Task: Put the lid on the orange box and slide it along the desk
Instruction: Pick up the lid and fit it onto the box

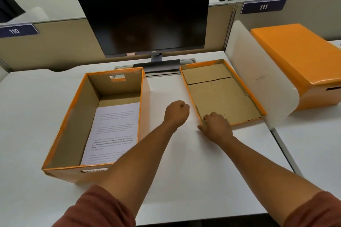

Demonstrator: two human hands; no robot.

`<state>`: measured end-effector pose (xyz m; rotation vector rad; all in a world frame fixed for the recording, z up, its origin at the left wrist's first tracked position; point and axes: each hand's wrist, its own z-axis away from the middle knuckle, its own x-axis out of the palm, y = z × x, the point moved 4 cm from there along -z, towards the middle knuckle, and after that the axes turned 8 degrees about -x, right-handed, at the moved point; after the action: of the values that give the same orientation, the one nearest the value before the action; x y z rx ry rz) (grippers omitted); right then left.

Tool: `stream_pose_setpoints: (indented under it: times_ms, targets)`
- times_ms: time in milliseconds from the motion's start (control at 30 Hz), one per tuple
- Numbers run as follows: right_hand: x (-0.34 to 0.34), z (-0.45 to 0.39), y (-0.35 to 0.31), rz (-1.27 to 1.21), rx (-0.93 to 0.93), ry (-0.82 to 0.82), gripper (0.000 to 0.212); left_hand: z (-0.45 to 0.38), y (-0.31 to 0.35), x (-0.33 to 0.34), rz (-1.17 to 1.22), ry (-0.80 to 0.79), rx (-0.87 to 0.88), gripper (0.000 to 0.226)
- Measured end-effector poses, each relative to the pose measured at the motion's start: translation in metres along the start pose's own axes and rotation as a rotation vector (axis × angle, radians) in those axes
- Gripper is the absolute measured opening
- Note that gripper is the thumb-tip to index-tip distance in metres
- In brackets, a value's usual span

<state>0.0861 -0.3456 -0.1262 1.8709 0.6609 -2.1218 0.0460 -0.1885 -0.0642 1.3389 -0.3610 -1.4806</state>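
An open orange box (60,131) stands on the white desk at the left, with printed sheets of paper (112,132) lying on its floor. Its lid (221,92) lies upside down to the right, brown inside facing up, orange rim around it. My right hand (215,127) rests on the lid's near left corner, fingers over the rim and thumb on the desk outside it. My left hand (177,112) hovers between box and lid, curled into a loose fist with nothing in it.
A dark monitor (144,14) on a stand sits behind the box and lid. A white divider panel (258,83) bounds the desk on the right. Beyond it stands a second, closed orange box (299,61). Beige partition walls run along the back.
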Motion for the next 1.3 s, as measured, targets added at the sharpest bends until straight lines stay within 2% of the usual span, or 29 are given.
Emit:
stream_pose_setpoints:
  times_ms: [100,200,267,433,533,667,800,900,1000,1200,1300]
  targets:
    - [-0.002,-0.005,0.006,-0.013,0.017,-0.034,0.028,-0.005,0.003,0.005,-0.008,-0.028,-0.041,0.02]
    - [-0.005,-0.006,0.003,-0.015,0.02,-0.002,0.016,-0.008,0.003,0.005,-0.003,-0.015,-0.074,0.026]
    - [-0.004,-0.002,0.001,-0.013,0.022,0.035,0.016,-0.008,-0.002,0.005,0.027,-0.024,-0.087,0.031]
    - [-0.021,0.002,-0.004,0.001,-0.001,0.19,0.021,-0.008,0.004,-0.006,0.096,-0.044,-0.06,0.032]
    - [-0.039,0.006,-0.011,0.036,-0.051,0.267,0.023,-0.005,0.006,-0.012,0.136,-0.072,-0.061,0.024]
    - [-0.083,0.011,-0.017,0.019,-0.032,0.458,0.024,-0.006,0.005,-0.026,0.189,-0.057,-0.067,0.047]
    - [-0.131,0.025,-0.014,-0.13,0.081,0.655,0.026,0.004,-0.001,-0.043,0.244,-0.052,-0.043,0.047]
    - [-0.17,0.037,-0.015,-0.273,0.124,0.734,0.029,0.009,0.002,-0.061,0.275,-0.028,-0.013,0.047]
    - [-0.195,0.055,-0.031,-0.414,0.108,0.796,0.032,0.018,0.002,-0.076,0.285,-0.033,0.016,0.048]
    - [-0.222,0.092,-0.08,-0.544,0.031,0.876,0.038,0.037,-0.012,-0.095,0.284,-0.031,0.052,0.045]
    - [-0.235,0.11,-0.094,-0.726,-0.003,0.952,0.037,0.049,-0.019,-0.103,0.248,0.011,0.051,0.049]
